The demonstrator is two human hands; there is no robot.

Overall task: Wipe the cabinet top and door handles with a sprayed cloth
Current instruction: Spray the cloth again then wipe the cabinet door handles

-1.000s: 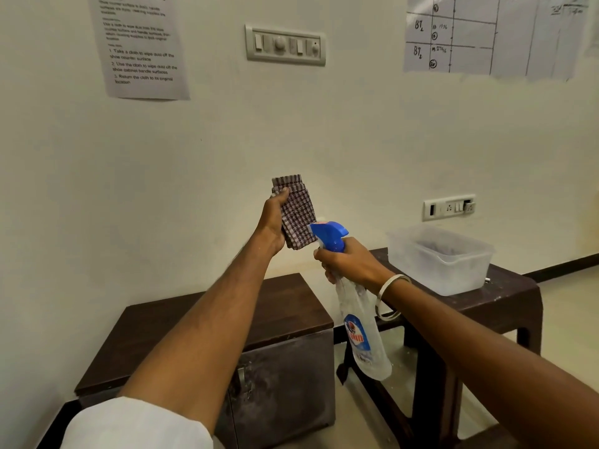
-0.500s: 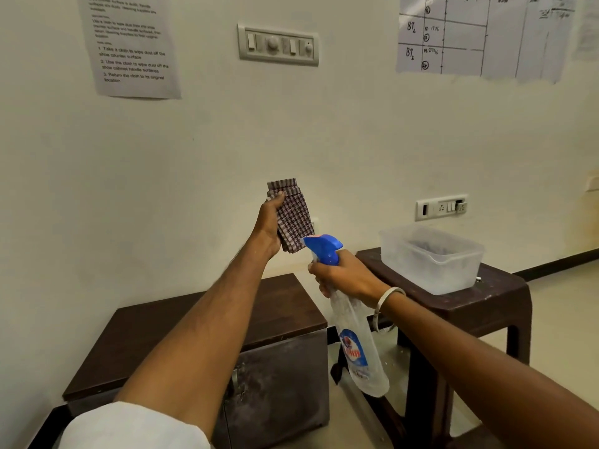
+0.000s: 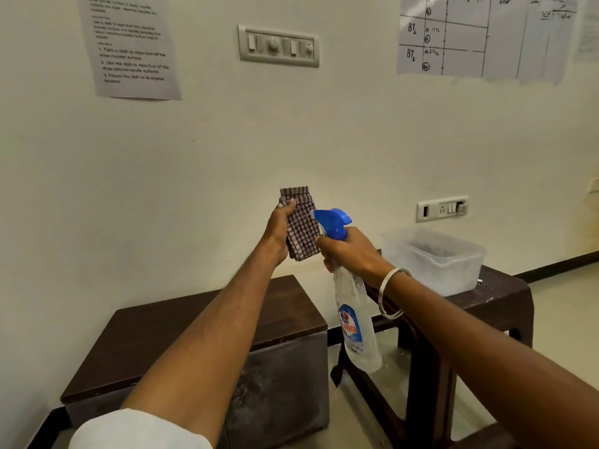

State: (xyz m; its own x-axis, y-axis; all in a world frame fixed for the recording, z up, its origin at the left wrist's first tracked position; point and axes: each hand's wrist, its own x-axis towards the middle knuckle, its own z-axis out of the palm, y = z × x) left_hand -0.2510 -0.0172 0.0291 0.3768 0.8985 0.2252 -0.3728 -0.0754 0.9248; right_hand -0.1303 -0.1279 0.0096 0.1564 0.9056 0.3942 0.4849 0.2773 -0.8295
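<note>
Above the cabinet point(image 3: 194, 332), left hand point(image 3: 279, 231) grips cloth point(image 3: 301, 228), right hand point(image 3: 350, 251) squeezes sprayer point(image 3: 334, 222); wetting likely underway, wiping next.

Checked maroon-and-white cloth point(image 3: 301, 230), blue-headed spray bottle point(image 3: 355, 322) (clear body).

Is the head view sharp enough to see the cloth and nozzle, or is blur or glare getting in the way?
Head view: checked cloth and blue nozzle are sharp, evenly lit, no glare; wall notice text is soft; wide-angle bends the edges.
</note>
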